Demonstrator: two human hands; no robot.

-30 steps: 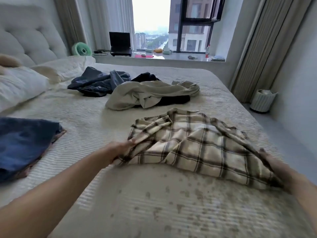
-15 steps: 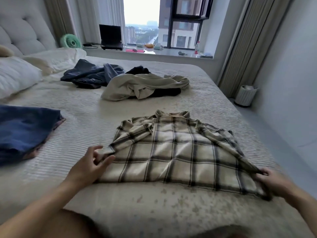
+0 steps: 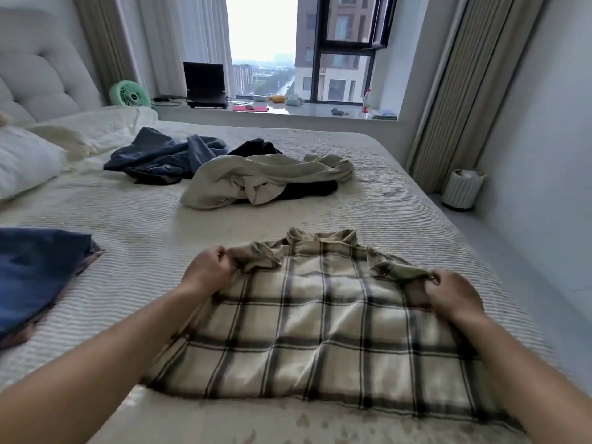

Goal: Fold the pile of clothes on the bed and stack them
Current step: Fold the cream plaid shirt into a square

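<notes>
Plaid shirt (image 3: 323, 318) spread flat on the near part of the bed (image 3: 153, 225), collar at the far end, hem nearest; long axis running near to far. Left hand (image 3: 208, 272) pinching the far-left shoulder, right hand (image 3: 451, 294) gripping the far-right shoulder, equally near. Unfolded pile (image 3: 256, 181) well beyond; folded blue garment (image 3: 35, 274) at left.

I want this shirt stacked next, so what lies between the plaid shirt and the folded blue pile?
Nothing visible: only bare bedspread separates the plaid shirt from the folded blue pile to its left.
</notes>
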